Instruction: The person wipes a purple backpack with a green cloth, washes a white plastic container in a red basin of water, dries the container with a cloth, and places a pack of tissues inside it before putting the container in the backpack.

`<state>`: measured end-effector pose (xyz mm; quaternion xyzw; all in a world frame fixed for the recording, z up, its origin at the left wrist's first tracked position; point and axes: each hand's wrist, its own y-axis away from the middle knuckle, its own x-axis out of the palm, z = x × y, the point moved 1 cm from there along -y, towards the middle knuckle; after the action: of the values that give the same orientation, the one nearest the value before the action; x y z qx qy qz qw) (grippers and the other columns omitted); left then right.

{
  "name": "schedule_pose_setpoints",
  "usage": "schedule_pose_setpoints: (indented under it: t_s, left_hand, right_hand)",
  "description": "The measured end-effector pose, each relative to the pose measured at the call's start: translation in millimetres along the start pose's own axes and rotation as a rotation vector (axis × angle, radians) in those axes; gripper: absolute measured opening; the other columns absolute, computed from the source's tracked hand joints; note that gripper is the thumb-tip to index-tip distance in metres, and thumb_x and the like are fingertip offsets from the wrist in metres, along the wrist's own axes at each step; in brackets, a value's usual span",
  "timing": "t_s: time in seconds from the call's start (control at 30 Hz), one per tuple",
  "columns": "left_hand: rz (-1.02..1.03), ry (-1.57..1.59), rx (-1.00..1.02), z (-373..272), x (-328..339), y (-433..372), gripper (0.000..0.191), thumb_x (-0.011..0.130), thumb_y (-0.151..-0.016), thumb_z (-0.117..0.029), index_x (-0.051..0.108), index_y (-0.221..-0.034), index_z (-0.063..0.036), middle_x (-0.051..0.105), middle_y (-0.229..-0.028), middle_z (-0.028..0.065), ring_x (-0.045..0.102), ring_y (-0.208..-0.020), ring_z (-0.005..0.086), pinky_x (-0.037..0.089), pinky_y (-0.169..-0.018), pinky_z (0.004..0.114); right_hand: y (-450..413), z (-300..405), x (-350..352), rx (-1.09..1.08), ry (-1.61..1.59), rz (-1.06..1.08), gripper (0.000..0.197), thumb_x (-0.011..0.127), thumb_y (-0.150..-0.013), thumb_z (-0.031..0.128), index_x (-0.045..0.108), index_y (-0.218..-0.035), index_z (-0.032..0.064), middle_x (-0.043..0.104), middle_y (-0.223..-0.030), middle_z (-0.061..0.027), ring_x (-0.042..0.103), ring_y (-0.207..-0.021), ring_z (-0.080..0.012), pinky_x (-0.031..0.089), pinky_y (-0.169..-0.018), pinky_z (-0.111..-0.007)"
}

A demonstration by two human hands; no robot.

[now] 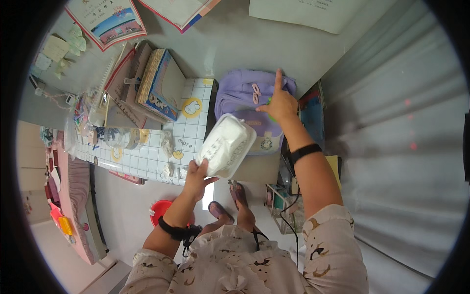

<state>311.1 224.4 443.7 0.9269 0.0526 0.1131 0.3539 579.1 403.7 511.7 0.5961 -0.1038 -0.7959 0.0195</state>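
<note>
My left hand (pixel 196 179) grips the lower left corner of a white plastic box (pixel 227 147) with rounded corners. Dark printing shows on its face, and its contents cannot be made out. The box is tilted and partly covers a purple backpack (pixel 235 88) standing against the wall. Over the right side of that backpack is my right hand (pixel 281 104), index finger stretched toward the wall and thumb apart. Its other fingers look curled or hidden; whether they touch the fabric is unclear. Two pink zip pulls (pixel 255 93) and a pale patch (pixel 266 144) show on the backpack.
Left of the backpack, a desk with a checked cover (pixel 194 125) bears upright books (pixel 156 81), a clear jar (pixel 123 137) and small clutter. A red bucket (pixel 161 208) stands on the floor. At right are a wire rack (pixel 282 213), a black cable (pixel 296 239) and a grey curtain (pixel 389 128).
</note>
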Motion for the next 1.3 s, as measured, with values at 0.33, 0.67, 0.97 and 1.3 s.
schedule_pose_setpoints:
  t_s: [0.33,0.67,0.97,1.3]
  left_hand:
    - [-0.150,0.216,0.243,-51.4,-15.0,0.7,0.042,0.050,-0.095,-0.033,0.036,-0.121,-0.0034,0.051,-0.122,0.0171,0.057,-0.107,0.0320,0.051,-0.086,0.046]
    - [-0.130,0.265,0.364,-48.5,59.2,-48.4,0.039,0.053,-0.094,-0.023,0.028,-0.116,-0.0033,0.045,-0.119,0.0172,0.052,-0.103,0.0253,0.051,-0.081,0.044]
    - [-0.403,0.332,0.141,1.8,98.3,-122.7,0.050,0.050,-0.094,-0.030,0.025,-0.124,-0.0001,0.039,-0.127,0.0220,0.050,-0.113,0.0344,0.050,-0.086,0.047]
    - [-0.848,-0.329,0.043,-15.1,101.3,-163.4,0.049,0.059,-0.089,-0.033,0.034,-0.125,-0.0125,0.030,-0.125,0.0283,0.052,-0.099,0.0411,0.046,-0.086,0.046]
  right_hand:
    - [33.1,-64.7,40.4,-0.196,-0.288,-0.304,0.033,0.075,-0.071,0.029,0.060,-0.092,0.0076,0.061,-0.072,-0.0177,0.059,-0.070,-0.0377,0.046,-0.059,-0.042]
    - [152.8,-104.9,-15.4,-0.142,-0.772,-0.376,0.022,0.070,-0.066,0.003,0.056,-0.083,0.0013,0.052,-0.059,-0.0099,0.047,-0.049,-0.0136,0.038,-0.048,-0.028]
    - [195.3,-127.6,-11.2,-0.180,-0.611,-0.227,0.026,0.071,-0.064,0.005,0.061,-0.088,0.0042,0.057,-0.064,-0.0134,0.057,-0.052,-0.0242,0.043,-0.051,-0.029]
    - [198.8,-119.3,-22.6,-0.241,-0.602,-0.172,0.024,0.072,-0.065,0.007,0.060,-0.086,0.0049,0.056,-0.062,-0.0113,0.056,-0.051,-0.0233,0.043,-0.051,-0.028]
